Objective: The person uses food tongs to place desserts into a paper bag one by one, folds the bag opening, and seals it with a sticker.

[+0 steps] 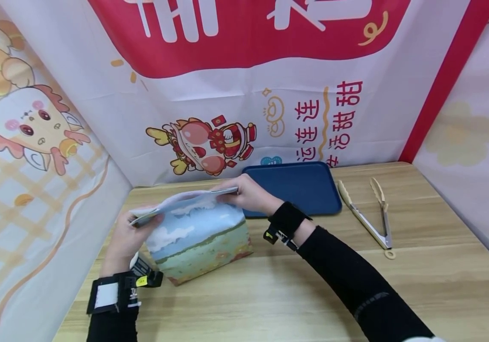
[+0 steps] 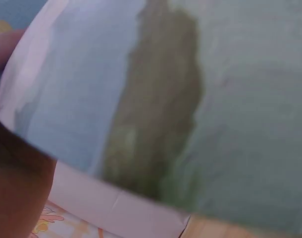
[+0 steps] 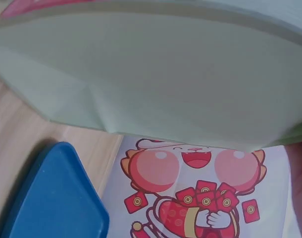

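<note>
Both hands hold a printed bag [image 1: 201, 237] by its upper edge, one near each end. Blue sky, white clouds and a green flowered field cover its near side. At the top left corner, my left hand [image 1: 129, 235] pinches the rim between thumb and fingers. My right hand [image 1: 248, 192] grips the rim at the top right, fingers over the far side. The bag leans slightly, its lower edge close to the table. In the left wrist view the printed side [image 2: 161, 99] fills most of the picture. A pale green face of the bag [image 3: 190, 74] shows in the right wrist view.
Behind the right hand lies a dark blue tray [image 1: 291, 187] by the back wall. A pair of metal tongs [image 1: 363, 219] with beige tips lies spread to its right on the wooden table [image 1: 244, 308]. Printed cloth walls [image 1: 210, 90] stand at the back and sides.
</note>
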The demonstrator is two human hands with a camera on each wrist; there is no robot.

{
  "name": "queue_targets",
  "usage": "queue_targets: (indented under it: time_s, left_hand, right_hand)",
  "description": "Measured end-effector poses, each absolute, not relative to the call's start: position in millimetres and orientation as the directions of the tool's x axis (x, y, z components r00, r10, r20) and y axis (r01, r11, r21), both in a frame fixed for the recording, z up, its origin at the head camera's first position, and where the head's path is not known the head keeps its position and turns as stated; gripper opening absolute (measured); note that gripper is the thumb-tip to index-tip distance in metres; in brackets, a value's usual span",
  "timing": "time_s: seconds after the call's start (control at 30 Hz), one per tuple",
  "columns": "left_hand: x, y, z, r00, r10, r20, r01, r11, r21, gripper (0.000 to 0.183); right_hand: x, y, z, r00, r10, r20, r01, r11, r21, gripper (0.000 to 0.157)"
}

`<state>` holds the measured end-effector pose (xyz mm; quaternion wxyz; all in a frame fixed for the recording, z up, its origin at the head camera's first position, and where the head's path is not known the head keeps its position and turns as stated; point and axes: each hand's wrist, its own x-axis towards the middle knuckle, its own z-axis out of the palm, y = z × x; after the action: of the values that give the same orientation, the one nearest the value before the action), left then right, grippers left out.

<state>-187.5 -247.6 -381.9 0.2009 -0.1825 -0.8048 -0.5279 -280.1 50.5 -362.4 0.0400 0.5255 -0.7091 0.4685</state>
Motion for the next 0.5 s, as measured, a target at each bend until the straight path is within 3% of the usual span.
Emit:
queue_targets:
  time_s: [0.17, 0.37, 0.5]
  left_hand:
    - [-190, -245, -388, -0.8, 0.008, 0.6, 0.556, 0.386, 0.736, 0.039]
    - [-192, -245, -392, -0.784, 0.106, 0.612, 0.62, 0.182, 0.763, 0.036]
    - [-192, -246, -394, -0.773, 0.173, 0.611, 0.628, 0.068, 0.775, 0.028]
  right_hand:
    - [-287, 45, -374, -0.398, -0.66, 0.638, -0.861, 0.028, -0.508, 0.02]
    - [-297, 42, -388, -0.31, -0.66, 0.684, -0.914, 0.009, -0.406, 0.033]
    - [-298, 46, -388, -0.31, -0.672, 0.673, -0.905, -0.008, -0.425, 0.034]
